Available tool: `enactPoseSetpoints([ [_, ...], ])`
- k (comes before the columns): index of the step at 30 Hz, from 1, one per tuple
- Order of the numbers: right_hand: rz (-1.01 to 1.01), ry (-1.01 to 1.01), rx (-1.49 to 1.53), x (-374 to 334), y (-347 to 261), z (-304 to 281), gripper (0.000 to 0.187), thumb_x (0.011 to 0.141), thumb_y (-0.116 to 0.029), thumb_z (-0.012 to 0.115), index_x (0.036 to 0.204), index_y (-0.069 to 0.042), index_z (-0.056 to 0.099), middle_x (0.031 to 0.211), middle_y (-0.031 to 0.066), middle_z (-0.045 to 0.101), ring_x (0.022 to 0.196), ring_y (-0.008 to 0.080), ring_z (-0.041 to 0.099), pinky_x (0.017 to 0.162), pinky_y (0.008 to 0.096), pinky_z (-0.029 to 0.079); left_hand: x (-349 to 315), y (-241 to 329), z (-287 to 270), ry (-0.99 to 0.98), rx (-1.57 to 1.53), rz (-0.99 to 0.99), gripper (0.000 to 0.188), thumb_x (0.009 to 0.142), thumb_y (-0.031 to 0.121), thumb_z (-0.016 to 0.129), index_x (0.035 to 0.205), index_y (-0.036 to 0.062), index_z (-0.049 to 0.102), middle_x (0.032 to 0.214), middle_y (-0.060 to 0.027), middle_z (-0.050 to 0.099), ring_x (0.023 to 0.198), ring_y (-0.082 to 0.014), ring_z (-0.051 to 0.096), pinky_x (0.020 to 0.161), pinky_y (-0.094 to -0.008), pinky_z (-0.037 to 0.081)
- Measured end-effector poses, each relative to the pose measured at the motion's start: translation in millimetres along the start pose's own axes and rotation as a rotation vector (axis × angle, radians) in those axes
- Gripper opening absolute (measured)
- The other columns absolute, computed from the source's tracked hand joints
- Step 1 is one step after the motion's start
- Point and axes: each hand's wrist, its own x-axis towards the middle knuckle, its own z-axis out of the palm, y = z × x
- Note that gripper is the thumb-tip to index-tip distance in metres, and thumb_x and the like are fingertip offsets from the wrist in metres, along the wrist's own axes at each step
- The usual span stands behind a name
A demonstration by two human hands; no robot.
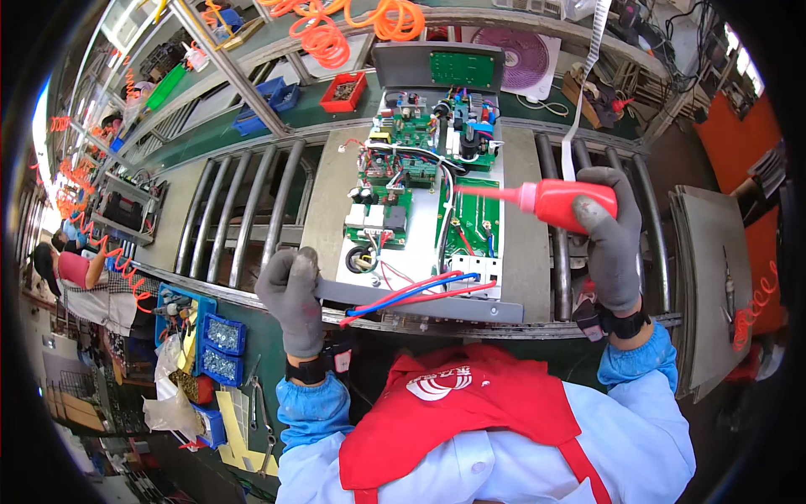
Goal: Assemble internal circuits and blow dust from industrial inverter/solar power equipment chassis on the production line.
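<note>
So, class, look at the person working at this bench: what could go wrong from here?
The right grip holds a red squeeze bottle, its nozzle pointing over the electronics; contents might drip onto a green circuit board.
Loose red and blue wires cross the grey metal panel and could snag or rub on its edge.
The left grip, at the panel's left end, might tug those wires.

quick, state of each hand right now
Left hand: fingers curled at the left end of the grey metal panel; grip cannot be told.
Right hand: closed, holding the red squeeze bottle.
</note>
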Motion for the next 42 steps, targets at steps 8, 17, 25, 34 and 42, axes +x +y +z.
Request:
enactPoseSetpoints([
  [8, -0.115, -0.150, -0.143, 5.4, 47.6, -20.9, 0.036, 0.081, -0.017, 0.071, 0.108, 0.002, 0.055, 0.085, 0.0076, 0.059, 0.067, 0.0095, 0.056, 0.059, 0.0257, 0.047, -2.9, 1.2, 6.1, 0.058, -0.026, 0.033, 0.024, 0.087, 0.017, 0.058, 0.075, -0.0034, 0.060, 0.061, -0.0031, 0.053, 0.051, -0.0069, 0.043, 0.047, -0.0234, 0.029],
  [17, -0.368, -0.315, -0.136, 23.2, 78.7, -9.4, 0.035, 0.076, -0.015, 0.075, 0.104, 0.001, 0.059, 0.090, 0.0118, 0.064, 0.078, 0.0193, 0.065, 0.070, 0.0328, 0.053, -1.5, 2.6, 17.1, 0.112, -0.013, 0.052, 0.026, 0.092, 0.020, 0.054, 0.072, 0.0050, 0.046, 0.057, 0.0007, 0.036, 0.046, -0.0083, 0.031, 0.041, -0.0248, 0.025],
  [25, -0.116, -0.336, 0.023, 30.5, 78.1, -20.5, 0.042, 0.074, -0.016, 0.072, 0.109, 0.001, 0.056, 0.102, 0.0111, 0.055, 0.090, 0.0181, 0.058, 0.080, 0.0325, 0.048, -0.7, 0.4, 15.1, 0.067, -0.002, 0.049, 0.030, 0.094, 0.020, 0.051, 0.069, 0.0068, 0.041, 0.056, -0.0011, 0.034, 0.043, -0.0112, 0.030, 0.041, -0.0268, 0.025],
  [34, -0.834, -0.417, -0.093, 35.7, 60.6, 54.4, 0.039, 0.066, -0.014, 0.080, 0.099, -0.003, 0.061, 0.077, 0.0118, 0.062, 0.059, 0.0290, 0.062, 0.049, 0.0372, 0.048, -4.8, 1.2, 14.8, 0.130, -0.011, 0.052, 0.028, 0.093, 0.020, 0.053, 0.071, 0.0051, 0.045, 0.058, 0.0009, 0.035, 0.047, -0.0083, 0.032, 0.043, -0.0245, 0.024],
  [42, -0.870, -0.443, -0.195, 29.5, 50.9, 65.5, 0.038, 0.067, -0.016, 0.080, 0.097, -0.003, 0.062, 0.075, 0.0128, 0.061, 0.059, 0.0281, 0.062, 0.049, 0.0375, 0.047, -5.7, -1.6, 12.7, 0.134, -0.036, 0.002, 0.027, 0.091, 0.024, 0.057, 0.076, 0.0027, 0.052, 0.059, -0.0043, 0.047, 0.047, -0.0084, 0.038, 0.044, -0.0237, 0.025],
])
